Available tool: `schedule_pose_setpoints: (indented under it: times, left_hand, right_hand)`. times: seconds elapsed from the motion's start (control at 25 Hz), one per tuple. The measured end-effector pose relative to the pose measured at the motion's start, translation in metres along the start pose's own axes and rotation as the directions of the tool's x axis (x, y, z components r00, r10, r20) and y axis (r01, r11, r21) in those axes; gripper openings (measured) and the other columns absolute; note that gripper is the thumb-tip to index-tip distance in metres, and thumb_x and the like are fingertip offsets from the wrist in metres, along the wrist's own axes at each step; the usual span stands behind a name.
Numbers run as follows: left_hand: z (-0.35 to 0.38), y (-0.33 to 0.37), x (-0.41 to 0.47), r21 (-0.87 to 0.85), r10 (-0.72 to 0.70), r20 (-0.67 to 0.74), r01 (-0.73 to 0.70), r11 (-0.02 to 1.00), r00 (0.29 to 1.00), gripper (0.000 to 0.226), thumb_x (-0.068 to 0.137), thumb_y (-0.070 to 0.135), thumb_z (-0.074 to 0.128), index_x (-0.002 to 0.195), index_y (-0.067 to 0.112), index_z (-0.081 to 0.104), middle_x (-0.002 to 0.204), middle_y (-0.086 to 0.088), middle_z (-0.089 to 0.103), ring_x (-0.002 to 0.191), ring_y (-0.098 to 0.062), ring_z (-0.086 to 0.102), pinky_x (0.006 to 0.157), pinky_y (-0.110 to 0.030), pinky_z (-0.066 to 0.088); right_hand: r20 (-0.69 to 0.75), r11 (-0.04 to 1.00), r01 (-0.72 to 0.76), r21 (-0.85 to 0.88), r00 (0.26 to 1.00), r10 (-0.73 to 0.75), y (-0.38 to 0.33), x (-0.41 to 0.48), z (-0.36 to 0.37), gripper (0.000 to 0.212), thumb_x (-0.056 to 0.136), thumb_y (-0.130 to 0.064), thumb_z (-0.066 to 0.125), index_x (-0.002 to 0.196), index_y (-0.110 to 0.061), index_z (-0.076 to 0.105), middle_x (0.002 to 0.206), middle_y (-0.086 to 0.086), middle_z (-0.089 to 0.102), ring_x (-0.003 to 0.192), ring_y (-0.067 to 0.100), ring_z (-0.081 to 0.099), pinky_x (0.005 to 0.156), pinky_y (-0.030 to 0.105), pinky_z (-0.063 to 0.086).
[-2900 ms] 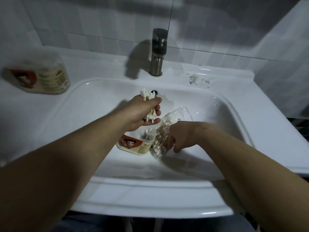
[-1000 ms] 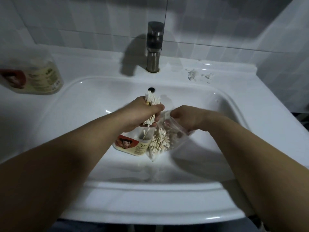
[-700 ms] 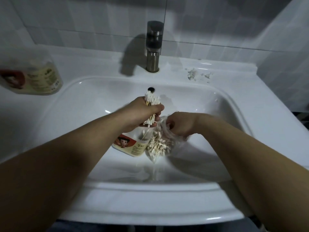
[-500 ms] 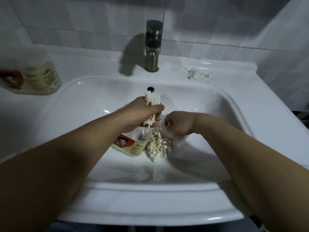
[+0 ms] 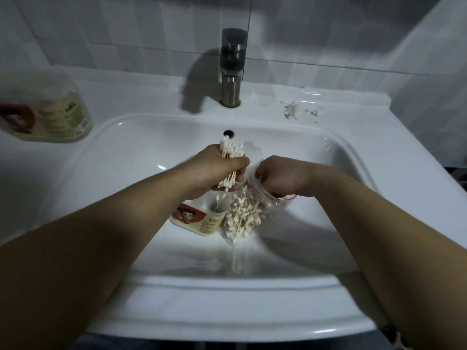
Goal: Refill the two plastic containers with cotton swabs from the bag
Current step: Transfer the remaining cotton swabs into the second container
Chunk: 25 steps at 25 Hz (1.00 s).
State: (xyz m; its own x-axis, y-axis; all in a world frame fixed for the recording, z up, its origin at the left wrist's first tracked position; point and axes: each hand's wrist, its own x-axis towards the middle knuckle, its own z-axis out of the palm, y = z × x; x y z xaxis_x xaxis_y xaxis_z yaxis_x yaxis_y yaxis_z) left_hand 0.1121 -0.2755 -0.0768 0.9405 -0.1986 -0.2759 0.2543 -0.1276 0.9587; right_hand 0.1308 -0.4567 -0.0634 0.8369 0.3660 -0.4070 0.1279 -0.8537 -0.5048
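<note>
The right hand (image 5: 278, 176) is sunk into the mouth of the clear crinkled plastic bag (image 5: 252, 215), its fingertips lost behind the film, so it is unclear whether they pinch anything. The left hand (image 5: 214, 173) covers the middle of the bundle of white-tipped cotton swabs (image 5: 231, 150) and much of the mouth of the clear round plastic container with a red cartoon label (image 5: 199, 221), whose print is too small to read. The second clear labelled plastic container (image 5: 50, 117) is blurred and cut by the left edge.
</note>
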Motion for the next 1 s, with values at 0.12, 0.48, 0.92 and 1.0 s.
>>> schedule_pose_setpoints:
  times: [0.12,0.48,0.92,1.0]
  left_hand:
    - [0.002,0.002,-0.001,0.011,0.035,-0.032,-0.034,0.999,0.999,0.012,0.097,0.014,0.067,0.101,0.003,0.068,0.087,-0.011,0.072,0.076,-0.019,0.069,0.076,-0.038,0.062]
    - [0.002,-0.001,0.001,0.408,0.268,0.019,-0.252,0.877,0.963,0.016,0.098,0.025,0.066,0.108,0.014,0.071,0.084,0.001,0.077,0.085,-0.015,0.075,0.076,-0.036,0.063]
    - [-0.002,0.0,-0.005,0.796,0.284,0.141,-0.279,0.537,0.948,0.017,0.093,0.035,0.069,0.092,0.02,0.059,0.085,0.003,0.067,0.077,-0.012,0.064,0.07,-0.034,0.052]
    - [-0.001,0.001,-0.005,0.802,0.274,0.137,-0.269,0.534,0.952,0.017,0.093,0.034,0.069,0.088,0.022,0.057,0.083,0.004,0.066,0.076,-0.012,0.064,0.069,-0.034,0.052]
  right_hand:
    - [-0.068,0.999,0.009,-0.049,0.998,-0.012,0.001,-0.001,-0.005,0.021,0.076,0.0,0.055,0.06,-0.012,0.061,0.056,0.001,0.061,0.057,0.019,0.061,0.059,0.031,0.052]
    - [-0.109,0.966,0.1,-0.237,0.986,-0.129,-0.005,-0.005,-0.007,0.015,0.091,-0.017,0.057,0.086,-0.026,0.067,0.074,-0.008,0.065,0.068,0.011,0.062,0.058,0.022,0.043]
    - [-0.168,0.996,0.011,-0.093,0.985,-0.027,0.002,-0.011,-0.021,0.015,0.09,-0.013,0.071,0.102,-0.02,0.077,0.083,-0.002,0.076,0.051,0.004,0.069,0.051,0.011,0.048]
    - [-0.193,0.998,0.015,-0.059,0.981,-0.026,0.001,-0.011,-0.021,0.014,0.091,-0.012,0.071,0.102,-0.019,0.077,0.086,0.001,0.076,0.05,0.005,0.069,0.047,0.008,0.045]
